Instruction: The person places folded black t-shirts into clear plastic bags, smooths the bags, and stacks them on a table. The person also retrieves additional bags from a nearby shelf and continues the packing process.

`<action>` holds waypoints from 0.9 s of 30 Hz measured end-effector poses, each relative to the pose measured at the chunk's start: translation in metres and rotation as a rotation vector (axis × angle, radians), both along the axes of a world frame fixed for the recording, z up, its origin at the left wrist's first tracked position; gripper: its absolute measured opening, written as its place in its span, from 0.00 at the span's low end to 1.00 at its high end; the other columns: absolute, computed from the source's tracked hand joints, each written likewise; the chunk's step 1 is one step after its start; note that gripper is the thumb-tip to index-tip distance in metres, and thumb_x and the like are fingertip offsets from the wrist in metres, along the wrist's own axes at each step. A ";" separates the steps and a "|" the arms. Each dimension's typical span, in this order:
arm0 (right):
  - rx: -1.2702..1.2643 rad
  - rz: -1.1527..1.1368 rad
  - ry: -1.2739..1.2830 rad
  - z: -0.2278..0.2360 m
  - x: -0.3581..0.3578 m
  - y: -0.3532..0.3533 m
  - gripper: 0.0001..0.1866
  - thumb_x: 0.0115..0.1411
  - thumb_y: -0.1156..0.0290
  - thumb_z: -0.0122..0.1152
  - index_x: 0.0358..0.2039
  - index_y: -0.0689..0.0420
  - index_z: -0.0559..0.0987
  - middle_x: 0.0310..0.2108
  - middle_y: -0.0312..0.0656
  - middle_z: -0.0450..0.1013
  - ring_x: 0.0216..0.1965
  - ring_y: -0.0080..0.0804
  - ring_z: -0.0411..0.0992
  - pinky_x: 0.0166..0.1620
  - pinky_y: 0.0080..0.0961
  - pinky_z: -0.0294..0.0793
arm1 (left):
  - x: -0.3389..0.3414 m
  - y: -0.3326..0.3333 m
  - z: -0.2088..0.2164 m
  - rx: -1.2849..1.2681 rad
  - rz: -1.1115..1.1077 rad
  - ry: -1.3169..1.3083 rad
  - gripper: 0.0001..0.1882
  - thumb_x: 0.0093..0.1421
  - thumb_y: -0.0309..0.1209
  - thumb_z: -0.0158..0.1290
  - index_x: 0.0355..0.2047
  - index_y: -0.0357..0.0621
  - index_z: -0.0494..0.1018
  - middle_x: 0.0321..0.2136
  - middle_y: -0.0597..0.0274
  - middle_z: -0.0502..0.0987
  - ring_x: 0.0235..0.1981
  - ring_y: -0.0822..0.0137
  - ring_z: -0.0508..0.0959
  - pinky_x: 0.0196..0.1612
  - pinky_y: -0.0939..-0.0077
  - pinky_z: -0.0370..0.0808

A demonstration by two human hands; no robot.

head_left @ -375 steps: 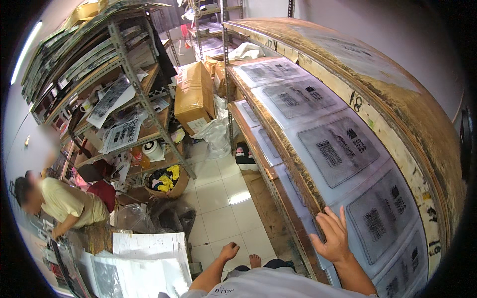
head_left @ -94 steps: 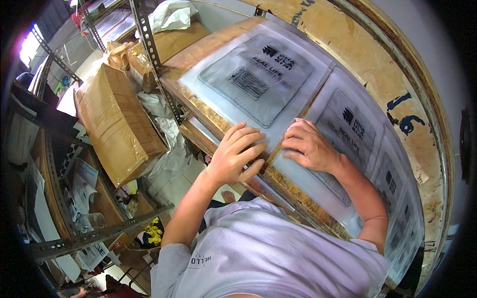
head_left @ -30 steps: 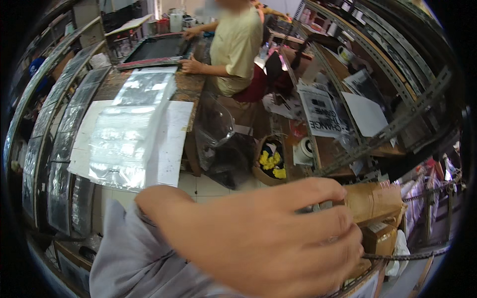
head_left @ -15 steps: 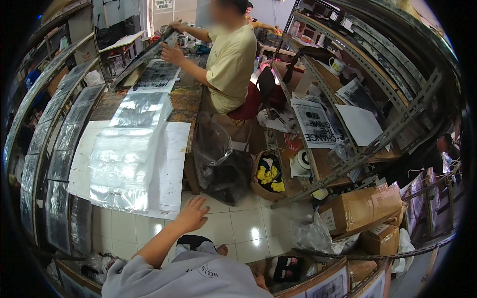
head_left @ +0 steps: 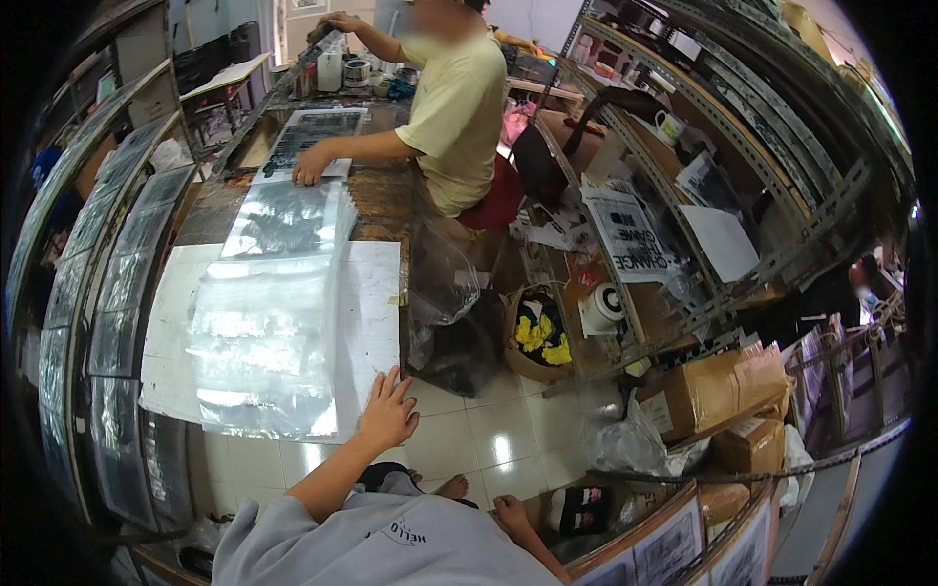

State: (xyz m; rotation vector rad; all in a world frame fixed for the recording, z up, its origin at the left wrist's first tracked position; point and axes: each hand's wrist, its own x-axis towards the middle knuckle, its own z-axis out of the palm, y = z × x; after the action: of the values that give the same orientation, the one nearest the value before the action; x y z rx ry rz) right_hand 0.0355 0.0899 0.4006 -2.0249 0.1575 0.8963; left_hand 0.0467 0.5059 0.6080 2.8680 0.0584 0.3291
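1 L hand (head_left: pixel 389 418), fingers wide, empty, at near R corner of white board (head_left: pixel 373 317); 1 R hand (head_left: pixel 511 514), half-curled, can't tell grip, R of board. Clear plastic sheets (head_left: pixel 266 322) atop.

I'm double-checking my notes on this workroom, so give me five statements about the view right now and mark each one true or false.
1. The person's left hand is at the near right corner of the white sheet. True.
2. The person's right hand is gripping the clear plastic sheets. False: the right hand hangs low, apart from the clear plastic sheets.
3. A mug stands on a shelf to the right. True.
4. The co-worker's shirt is dark blue. False: the shirt is pale yellow.
5. The large taped cardboard box is at the right. True.
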 end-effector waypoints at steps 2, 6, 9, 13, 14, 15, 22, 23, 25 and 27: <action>0.030 -0.021 -0.004 0.015 -0.010 0.029 0.18 0.63 0.63 0.56 0.45 0.65 0.75 0.33 0.44 0.76 0.31 0.27 0.74 0.33 0.25 0.74 | 0.003 0.000 0.000 -0.039 -0.016 -0.018 0.18 0.51 0.39 0.58 0.39 0.44 0.80 0.56 0.51 0.68 0.66 0.42 0.53 0.67 0.41 0.47; -0.098 0.063 -0.214 -0.018 -0.039 0.054 0.17 0.63 0.63 0.57 0.43 0.66 0.77 0.35 0.45 0.77 0.32 0.29 0.74 0.37 0.28 0.75 | 0.010 0.001 0.001 -0.097 -0.071 -0.076 0.14 0.50 0.37 0.59 0.34 0.43 0.80 0.55 0.51 0.69 0.66 0.42 0.53 0.66 0.41 0.47; -0.030 0.017 -0.165 0.000 -0.063 0.067 0.16 0.63 0.64 0.56 0.43 0.65 0.77 0.35 0.45 0.77 0.35 0.30 0.74 0.39 0.30 0.74 | 0.006 0.001 0.000 -0.113 -0.051 -0.085 0.12 0.51 0.35 0.57 0.32 0.42 0.81 0.54 0.50 0.70 0.66 0.41 0.54 0.67 0.42 0.47; 0.018 -0.231 -0.012 -0.007 -0.054 0.022 0.17 0.62 0.60 0.57 0.41 0.63 0.77 0.33 0.42 0.76 0.35 0.31 0.74 0.40 0.31 0.75 | 0.005 -0.001 -0.003 -0.100 -0.083 -0.118 0.10 0.51 0.33 0.56 0.29 0.39 0.80 0.53 0.48 0.71 0.65 0.39 0.53 0.67 0.41 0.46; -0.104 -0.230 0.033 0.005 -0.036 0.002 0.17 0.62 0.61 0.57 0.41 0.62 0.77 0.33 0.42 0.77 0.35 0.31 0.74 0.40 0.31 0.75 | 0.008 -0.003 -0.005 -0.088 -0.085 -0.130 0.10 0.51 0.33 0.56 0.29 0.38 0.80 0.53 0.47 0.71 0.65 0.38 0.53 0.67 0.40 0.46; -0.130 -0.305 -0.154 0.009 -0.030 -0.033 0.16 0.62 0.61 0.56 0.41 0.61 0.78 0.34 0.43 0.77 0.38 0.33 0.75 0.42 0.32 0.75 | 0.013 -0.011 -0.007 -0.099 -0.129 -0.125 0.10 0.51 0.32 0.56 0.29 0.38 0.79 0.53 0.47 0.71 0.65 0.38 0.53 0.67 0.40 0.46; -0.574 -0.509 -1.006 0.262 0.076 -0.160 0.13 0.57 0.65 0.55 0.37 0.61 0.79 0.37 0.55 0.76 0.42 0.54 0.74 0.46 0.44 0.73 | 0.009 -0.009 -0.014 -0.039 -0.117 -0.121 0.09 0.51 0.31 0.55 0.29 0.40 0.80 0.51 0.45 0.72 0.66 0.37 0.53 0.66 0.39 0.46; -0.627 -0.529 -0.993 0.303 0.081 -0.159 0.13 0.58 0.65 0.56 0.37 0.61 0.79 0.38 0.54 0.76 0.43 0.53 0.74 0.48 0.43 0.72 | 0.006 -0.004 -0.015 -0.029 -0.104 -0.121 0.09 0.51 0.31 0.55 0.29 0.40 0.80 0.51 0.45 0.72 0.66 0.37 0.53 0.66 0.39 0.46; -0.760 -0.491 -0.994 0.347 0.075 -0.196 0.13 0.58 0.64 0.58 0.38 0.59 0.79 0.38 0.53 0.76 0.44 0.51 0.73 0.49 0.42 0.72 | 0.006 -0.005 -0.014 -0.032 -0.114 -0.114 0.09 0.51 0.32 0.56 0.29 0.40 0.80 0.50 0.45 0.72 0.66 0.37 0.53 0.66 0.39 0.46; -1.024 -0.446 -0.867 0.381 0.059 -0.207 0.14 0.57 0.63 0.59 0.41 0.55 0.79 0.42 0.51 0.74 0.48 0.50 0.71 0.53 0.42 0.69 | 0.005 -0.005 -0.011 -0.031 -0.102 -0.100 0.09 0.51 0.32 0.56 0.29 0.40 0.80 0.50 0.46 0.72 0.66 0.37 0.53 0.66 0.38 0.46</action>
State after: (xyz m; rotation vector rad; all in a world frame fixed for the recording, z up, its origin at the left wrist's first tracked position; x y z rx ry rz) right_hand 0.0941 -0.1173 0.7821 -2.9215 0.6345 -0.5211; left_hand 0.0514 0.5005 0.5973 2.8063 -0.0992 0.4461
